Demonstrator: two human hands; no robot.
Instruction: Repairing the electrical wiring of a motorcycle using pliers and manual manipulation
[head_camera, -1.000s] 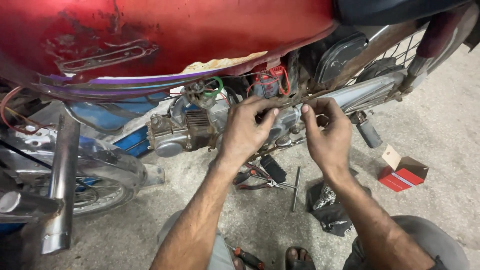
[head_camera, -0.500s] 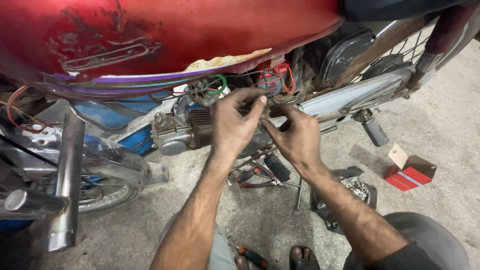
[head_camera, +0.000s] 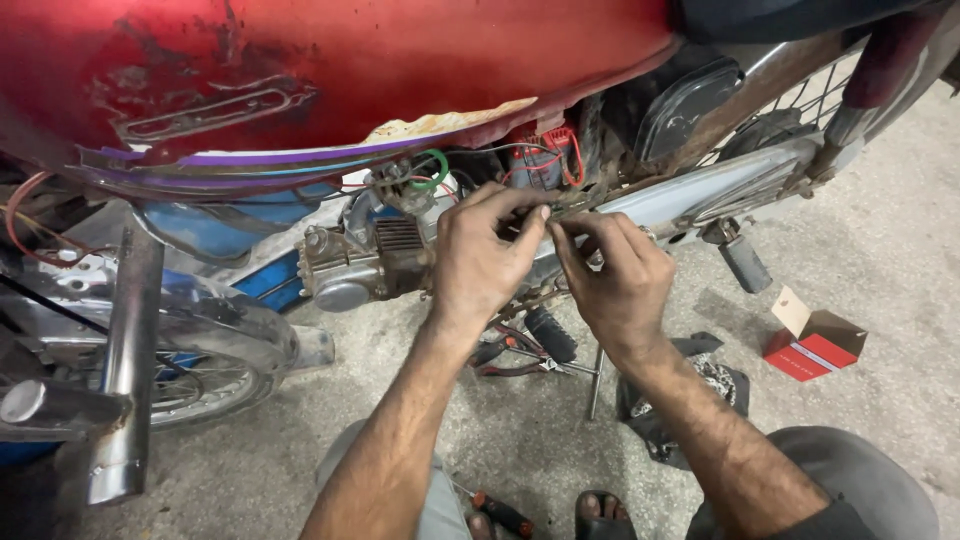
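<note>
Big beat-up red fuel tank (head_camera: 330, 70) fills the top, with the engine (head_camera: 365, 260) tucked right under it. Both hands are up against the side of the engine: left hand (head_camera: 480, 260) curled narrow, fingertips pinching at something small by the wiring, can't tell what. Right hand (head_camera: 615, 275) is pinched narrow too, fingertips meeting the left's. Pliers (head_camera: 515, 352) lie on the concrete floor (head_camera: 860, 230) below, with a small red box (head_camera: 815, 345) off to the right.

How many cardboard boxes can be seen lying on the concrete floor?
1. One small red and white cardboard box with its flap open lies on the grey concrete floor, at the right, beyond the right hand. Others may be hidden behind the motorcycle.
</note>
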